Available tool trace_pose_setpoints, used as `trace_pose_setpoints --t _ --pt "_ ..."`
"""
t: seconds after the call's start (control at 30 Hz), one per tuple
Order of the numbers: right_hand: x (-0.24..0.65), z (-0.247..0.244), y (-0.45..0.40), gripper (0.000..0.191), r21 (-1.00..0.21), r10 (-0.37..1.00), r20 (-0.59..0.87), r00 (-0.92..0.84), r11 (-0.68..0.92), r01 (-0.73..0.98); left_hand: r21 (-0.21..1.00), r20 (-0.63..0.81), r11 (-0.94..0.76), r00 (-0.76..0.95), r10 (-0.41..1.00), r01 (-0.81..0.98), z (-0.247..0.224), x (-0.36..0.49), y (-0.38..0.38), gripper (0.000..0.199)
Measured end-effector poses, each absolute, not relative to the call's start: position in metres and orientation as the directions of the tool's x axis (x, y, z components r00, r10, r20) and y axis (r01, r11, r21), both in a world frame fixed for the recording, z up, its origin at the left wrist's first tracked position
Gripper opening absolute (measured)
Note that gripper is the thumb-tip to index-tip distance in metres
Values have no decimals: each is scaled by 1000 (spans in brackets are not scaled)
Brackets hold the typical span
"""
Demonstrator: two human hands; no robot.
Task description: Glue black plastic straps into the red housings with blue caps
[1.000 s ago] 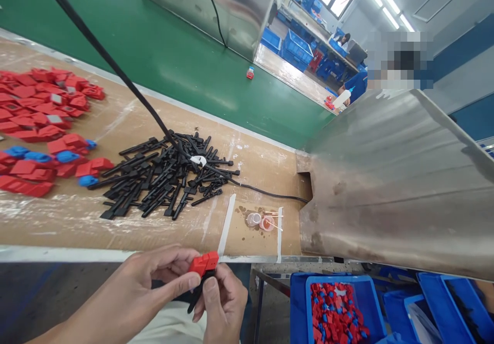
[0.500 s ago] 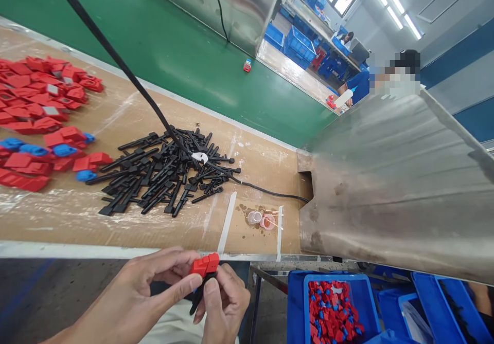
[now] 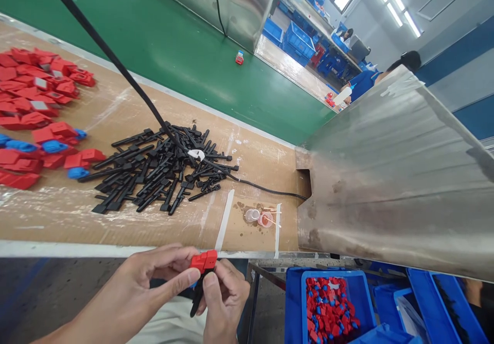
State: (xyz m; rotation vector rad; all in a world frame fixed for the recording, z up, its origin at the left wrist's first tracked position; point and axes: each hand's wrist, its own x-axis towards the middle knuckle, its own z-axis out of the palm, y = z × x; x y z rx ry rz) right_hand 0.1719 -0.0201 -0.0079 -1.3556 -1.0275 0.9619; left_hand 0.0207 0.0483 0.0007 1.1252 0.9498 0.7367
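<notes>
Only one view here, the head camera, looking down over our own hands at the near edge of the table [image 3: 57, 215].

Our left hand [image 3: 154, 282] is pinched around a small red block [image 3: 204, 260], thumb and fingers closed on its left side. Our right hand [image 3: 226, 295] comes up from below with the thumb pressed right under the block, and its fingers are wrapped around a black stick part [image 3: 196, 300] that pokes down out of the red piece. So both hands are closed on the same little assembly, held in the air just in front of the table edge, above our lap.

On the table itself there's a messy heap of black stick parts [image 3: 154, 174] in the middle, with a black cable [image 3: 116, 66] running diagonally over it and off toward the metal chute [image 3: 405, 179] on the right. Off to the left sits a spread of red housings [image 3: 34, 92], a few with blue caps [image 3: 77, 172]. Near the chute, between two strips of white tape, are two small clear cups [image 3: 260, 218].

Below the chute, a blue bin [image 3: 365, 292] holds finished red and blue pieces. Behind the table runs a green conveyor belt [image 3: 173, 46], with one red part [image 3: 240, 58] lying alone on it.
</notes>
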Motion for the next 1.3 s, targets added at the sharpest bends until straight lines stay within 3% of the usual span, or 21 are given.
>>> trace_pose_setpoints --t 0.13,0.4,0.6,0.9,1.0,1.1,1.23,1.3 --pt "176 -8 -20 47 -998 971 12 241 -4 63 946 -286 323 438 852 -10 -2 18 50 28" --pt "169 -20 -24 45 -996 958 51 281 29 82 978 -190 210 360 913 -16 3 23 51 24" --pt "162 -23 -25 42 -967 932 182 312 111 231 992 -104 68 404 909 103 -3 19 56 25" --pt "162 -22 -26 40 -917 931 230 284 110 383 985 -90 10 463 882 174 -6 11 60 34" --pt "161 -18 -25 45 -905 918 234 321 85 418 988 -124 64 465 876 143 -2 11 63 35" --pt "167 -7 -19 52 -913 941 166 294 34 407 969 -237 243 499 833 56 5 15 68 45" --pt "189 8 -12 66 -980 982 -123 145 -143 136 906 -332 421 570 752 -29 8 19 74 58" --pt "202 13 -12 65 -985 976 -144 162 -157 67 884 -344 466 625 701 -35 7 19 74 60"
